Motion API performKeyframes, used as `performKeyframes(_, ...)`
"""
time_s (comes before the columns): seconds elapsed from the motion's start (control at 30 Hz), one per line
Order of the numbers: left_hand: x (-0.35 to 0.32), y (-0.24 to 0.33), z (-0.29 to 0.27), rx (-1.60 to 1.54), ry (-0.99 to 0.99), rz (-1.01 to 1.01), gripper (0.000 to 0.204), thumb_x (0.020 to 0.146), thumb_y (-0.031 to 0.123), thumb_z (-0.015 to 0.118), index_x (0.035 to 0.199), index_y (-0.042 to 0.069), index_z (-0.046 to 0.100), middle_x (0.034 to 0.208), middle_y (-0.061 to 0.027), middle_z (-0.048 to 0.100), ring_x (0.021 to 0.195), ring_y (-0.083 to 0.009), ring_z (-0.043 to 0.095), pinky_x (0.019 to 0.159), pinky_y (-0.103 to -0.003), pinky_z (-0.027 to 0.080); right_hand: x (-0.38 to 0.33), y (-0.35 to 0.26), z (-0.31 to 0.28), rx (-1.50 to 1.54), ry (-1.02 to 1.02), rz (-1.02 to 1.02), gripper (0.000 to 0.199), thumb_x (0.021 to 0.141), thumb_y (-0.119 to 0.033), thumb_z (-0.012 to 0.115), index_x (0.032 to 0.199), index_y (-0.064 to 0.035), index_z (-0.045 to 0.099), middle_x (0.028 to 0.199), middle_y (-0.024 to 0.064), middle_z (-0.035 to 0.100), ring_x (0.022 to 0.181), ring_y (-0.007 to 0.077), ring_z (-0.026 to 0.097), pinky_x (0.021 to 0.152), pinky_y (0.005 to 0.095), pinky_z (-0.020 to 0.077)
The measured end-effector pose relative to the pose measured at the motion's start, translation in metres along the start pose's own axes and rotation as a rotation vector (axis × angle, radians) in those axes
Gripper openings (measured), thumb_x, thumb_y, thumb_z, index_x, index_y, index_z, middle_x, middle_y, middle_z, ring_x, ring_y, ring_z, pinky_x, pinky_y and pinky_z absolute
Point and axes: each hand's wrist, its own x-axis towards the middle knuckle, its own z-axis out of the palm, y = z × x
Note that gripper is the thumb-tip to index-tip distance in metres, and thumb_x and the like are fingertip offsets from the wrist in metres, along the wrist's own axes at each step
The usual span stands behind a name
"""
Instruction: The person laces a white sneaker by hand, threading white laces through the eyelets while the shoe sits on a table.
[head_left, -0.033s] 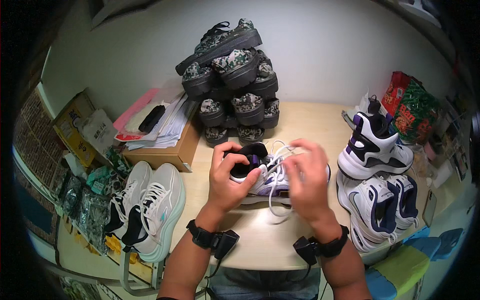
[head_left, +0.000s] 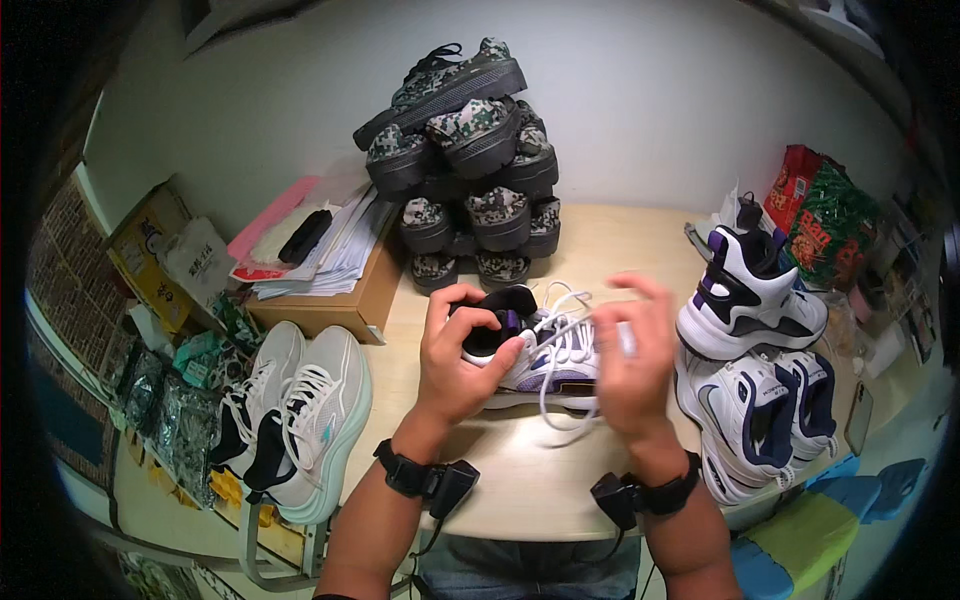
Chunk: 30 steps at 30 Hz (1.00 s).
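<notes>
Well, nearest the person's body, two black straps point(head_left: 672, 487) carrying small dark boxes sat around the wrists, presumably placed there to leave the fingers free. Just beyond, the left hand point(head_left: 455, 365) gripped a white-and-purple sneaker with a dark lining point(head_left: 535, 380), thumb outside and fingers over its collar, I'd guess to stop it sliding. The sneaker rested sole down before the person, toe toward the right. Over that toe hung the right hand point(head_left: 638, 375), fingers bent and blurred; a long white lace point(head_left: 547, 400) ran toward them, but I couldn't tell whether they pinched it.

Around these spread a pale wood-grained table point(head_left: 500, 490), shiny under the light. At its left stood a light-grey pair of laced running shoes point(head_left: 342, 400), side by side; at its right, a white, black and purple high-top point(head_left: 750, 310) sat atop white sneakers with navy linings point(head_left: 735, 410), probably stacked to save room.

Farther back, a brown cardboard box point(head_left: 365, 312) bore loose papers point(head_left: 335, 260), and camouflage-patterned shoes with thick black soles point(head_left: 478, 155) rose in a layered pile before a plain, pale wall point(head_left: 640, 120).
</notes>
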Motion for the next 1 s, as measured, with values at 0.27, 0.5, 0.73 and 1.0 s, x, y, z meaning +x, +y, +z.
performKeyframes(0.27,0.001,0.002,0.001,-0.015,-0.013,-0.001,0.028,0.072,0.015,0.079,0.089,0.005,0.059,0.111,-0.0162,0.052,0.101,-0.0286,0.055,0.088,-0.037,0.045,0.013,0.015,-0.030,0.224,0.360,0.202,0.009,0.091,-0.007,0.056,0.091,0.0016,0.059,0.126,0.0169,0.050,0.112,0.0262,0.050,0.096,0.0369,0.0393)
performKeyframes(0.5,0.001,-0.001,0.002,0.013,0.010,0.041,0.030,0.071,0.014,0.082,0.088,0.004,0.060,0.108,-0.0158,0.052,0.097,-0.0298,0.057,0.082,-0.036,0.050,-0.002,0.001,-0.002,-0.179,-0.275,-0.105,0.019,0.079,-0.014,0.071,0.094,-0.0045,0.066,0.121,0.0169,0.056,0.122,0.0344,0.046,0.105,0.0476,0.0283)
performKeyframes(0.73,0.002,0.001,0.002,0.016,0.016,0.051,0.030,0.070,0.014,0.082,0.088,0.004,0.060,0.108,-0.0159,0.052,0.097,-0.0297,0.057,0.082,-0.036,0.050,0.002,0.008,-0.007,0.062,-0.489,-0.103,0.017,0.079,-0.017,0.069,0.075,-0.0023,0.061,0.129,0.0186,0.054,0.124,0.0349,0.045,0.107,0.0475,0.0288)
performKeyframes(1.0,0.001,0.001,0.001,-0.013,-0.015,0.007,0.030,0.072,0.017,0.079,0.090,0.004,0.059,0.111,-0.0159,0.052,0.101,-0.0282,0.054,0.089,-0.036,0.045,0.016,0.016,-0.031,0.436,-0.527,0.329,0.013,0.084,-0.010,0.063,0.077,0.0016,0.063,0.117,0.0161,0.063,0.109,0.0285,0.058,0.094,0.0350,0.0432)
